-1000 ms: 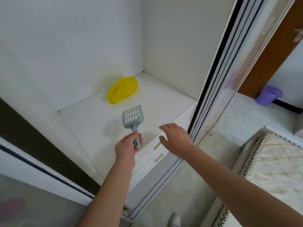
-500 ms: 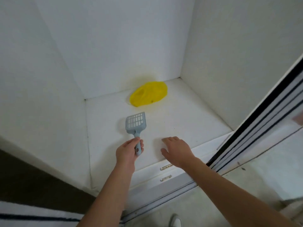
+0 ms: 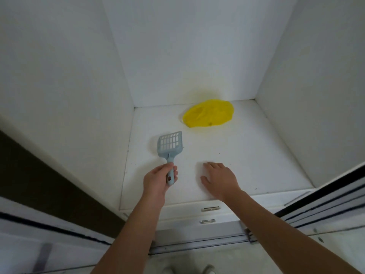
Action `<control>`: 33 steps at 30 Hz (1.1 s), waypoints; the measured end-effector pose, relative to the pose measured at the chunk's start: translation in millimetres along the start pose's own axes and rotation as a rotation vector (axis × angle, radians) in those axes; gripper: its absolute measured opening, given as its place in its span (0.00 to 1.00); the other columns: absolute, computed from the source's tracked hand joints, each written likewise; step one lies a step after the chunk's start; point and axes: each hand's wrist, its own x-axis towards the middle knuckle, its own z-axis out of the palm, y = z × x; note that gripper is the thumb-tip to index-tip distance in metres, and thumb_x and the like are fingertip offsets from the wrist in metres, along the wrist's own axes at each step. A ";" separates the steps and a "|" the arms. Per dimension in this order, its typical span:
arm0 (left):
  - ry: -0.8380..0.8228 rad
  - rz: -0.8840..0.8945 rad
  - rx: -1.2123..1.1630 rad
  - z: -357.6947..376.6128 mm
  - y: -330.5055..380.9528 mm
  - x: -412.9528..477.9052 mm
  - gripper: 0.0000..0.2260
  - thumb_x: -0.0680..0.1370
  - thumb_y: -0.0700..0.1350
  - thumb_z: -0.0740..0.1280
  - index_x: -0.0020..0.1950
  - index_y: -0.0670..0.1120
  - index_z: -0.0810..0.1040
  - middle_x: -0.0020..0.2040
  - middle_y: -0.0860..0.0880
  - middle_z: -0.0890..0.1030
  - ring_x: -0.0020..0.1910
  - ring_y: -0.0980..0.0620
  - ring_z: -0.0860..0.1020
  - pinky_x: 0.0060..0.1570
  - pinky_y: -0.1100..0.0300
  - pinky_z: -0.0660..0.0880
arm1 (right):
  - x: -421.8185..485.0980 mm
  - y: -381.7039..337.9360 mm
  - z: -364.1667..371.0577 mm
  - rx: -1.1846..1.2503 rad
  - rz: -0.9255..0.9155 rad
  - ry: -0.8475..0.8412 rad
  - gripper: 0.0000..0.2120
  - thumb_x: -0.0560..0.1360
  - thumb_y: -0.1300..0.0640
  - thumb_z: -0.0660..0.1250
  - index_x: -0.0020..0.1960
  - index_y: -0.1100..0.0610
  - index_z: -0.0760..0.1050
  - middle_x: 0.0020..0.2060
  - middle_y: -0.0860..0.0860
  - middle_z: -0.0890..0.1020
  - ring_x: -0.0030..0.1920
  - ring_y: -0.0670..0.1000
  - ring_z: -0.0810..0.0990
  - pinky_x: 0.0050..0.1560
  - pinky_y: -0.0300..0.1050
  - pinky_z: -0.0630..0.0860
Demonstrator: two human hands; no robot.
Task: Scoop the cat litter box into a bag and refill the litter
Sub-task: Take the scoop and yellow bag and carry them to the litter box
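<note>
Overhead, head view: left hand (image 3: 158, 178) curled round smooth handle of pale blue plastic scoop (image 3: 170, 147), slotted grid blade pointing to 12 o'clock above white matte shelf (image 3: 246, 155). Right hand (image 3: 219, 179) at 3 o'clock of scoop handle, fingers straight and spread, palm down, holding nothing; contact with shelf unclear. Crumpled glossy yellow bag (image 3: 209, 114), oval lump, lies at 1 o'clock near back wall. Two slim metal drawer pulls (image 3: 210, 209) at 6 o'clock.
</note>
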 end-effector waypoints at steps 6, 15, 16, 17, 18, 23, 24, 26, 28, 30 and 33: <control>-0.008 0.004 0.031 -1.2 8.6 6.5 0.08 0.76 0.41 0.74 0.52 0.38 0.83 0.44 0.42 0.87 0.40 0.50 0.84 0.42 0.56 0.81 | 20.5 0.6 -12.3 0.040 0.023 0.035 0.26 0.81 0.46 0.57 0.76 0.54 0.63 0.74 0.50 0.69 0.72 0.54 0.67 0.68 0.50 0.68; 0.048 0.101 -0.065 13.5 41.2 22.8 0.10 0.76 0.42 0.74 0.54 0.37 0.83 0.45 0.43 0.87 0.41 0.51 0.85 0.40 0.58 0.81 | 107.0 10.9 -57.2 -0.021 -0.089 0.153 0.30 0.79 0.46 0.61 0.77 0.56 0.61 0.75 0.53 0.68 0.72 0.57 0.66 0.67 0.52 0.69; 0.058 0.112 -0.084 15.9 42.0 23.9 0.10 0.76 0.42 0.74 0.54 0.37 0.83 0.45 0.43 0.87 0.41 0.51 0.85 0.40 0.58 0.81 | 117.4 14.9 -63.1 -0.043 -0.107 0.163 0.31 0.79 0.46 0.62 0.77 0.56 0.60 0.75 0.54 0.66 0.73 0.58 0.65 0.68 0.53 0.68; 0.068 0.121 -0.097 18.3 42.1 24.7 0.10 0.76 0.42 0.74 0.54 0.37 0.83 0.45 0.43 0.87 0.41 0.51 0.85 0.40 0.58 0.81 | 128.0 18.8 -68.8 -0.067 -0.128 0.174 0.32 0.78 0.46 0.63 0.77 0.56 0.60 0.76 0.54 0.66 0.74 0.58 0.63 0.69 0.53 0.67; 0.077 0.128 -0.112 21.7 42.1 24.7 0.11 0.76 0.42 0.74 0.54 0.37 0.83 0.45 0.43 0.87 0.41 0.51 0.85 0.40 0.59 0.82 | 138.4 22.8 -74.0 -0.089 -0.147 0.185 0.33 0.77 0.46 0.64 0.77 0.56 0.60 0.76 0.54 0.65 0.75 0.58 0.61 0.70 0.54 0.66; 0.123 0.148 -0.194 37.1 26.7 21.2 0.11 0.76 0.42 0.74 0.54 0.36 0.83 0.46 0.42 0.87 0.42 0.50 0.84 0.42 0.59 0.82 | 183.6 41.2 -85.9 -0.257 -0.241 0.197 0.35 0.76 0.43 0.65 0.78 0.55 0.59 0.78 0.55 0.61 0.78 0.58 0.56 0.75 0.56 0.57; 0.136 0.150 -0.213 38.4 21.4 19.5 0.11 0.76 0.42 0.74 0.54 0.36 0.83 0.46 0.41 0.86 0.42 0.50 0.84 0.43 0.58 0.83 | 191.8 43.9 -86.2 -0.294 -0.261 0.193 0.37 0.75 0.42 0.65 0.79 0.55 0.58 0.78 0.55 0.60 0.79 0.58 0.55 0.75 0.56 0.56; 0.171 0.156 -0.245 38.8 11.1 16.2 0.10 0.77 0.41 0.73 0.54 0.36 0.83 0.46 0.41 0.86 0.41 0.50 0.84 0.44 0.57 0.83 | 208.3 48.9 -85.5 -0.346 -0.296 0.186 0.40 0.73 0.40 0.67 0.79 0.55 0.57 0.79 0.54 0.60 0.79 0.58 0.54 0.76 0.57 0.54; 0.214 0.175 -0.272 36.0 3.7 13.5 0.09 0.77 0.40 0.73 0.54 0.35 0.83 0.46 0.40 0.86 0.40 0.49 0.84 0.43 0.56 0.83 | 223.0 53.3 -85.6 -0.367 -0.311 0.167 0.42 0.71 0.39 0.69 0.78 0.54 0.58 0.78 0.54 0.60 0.78 0.58 0.55 0.75 0.58 0.55; 0.241 0.194 -0.297 31.3 -0.8 11.2 0.08 0.77 0.39 0.72 0.53 0.35 0.83 0.46 0.39 0.86 0.40 0.48 0.84 0.43 0.55 0.82 | 235.1 57.5 -85.1 -0.390 -0.312 0.146 0.45 0.70 0.37 0.70 0.79 0.53 0.55 0.79 0.53 0.59 0.78 0.58 0.55 0.75 0.58 0.55; 0.279 0.192 -0.314 25.1 -5.7 8.1 0.08 0.77 0.40 0.72 0.53 0.36 0.83 0.46 0.40 0.86 0.41 0.48 0.84 0.44 0.55 0.81 | 249.4 63.6 -81.0 -0.374 -0.294 0.107 0.53 0.67 0.36 0.72 0.80 0.54 0.48 0.79 0.53 0.56 0.78 0.58 0.55 0.75 0.58 0.57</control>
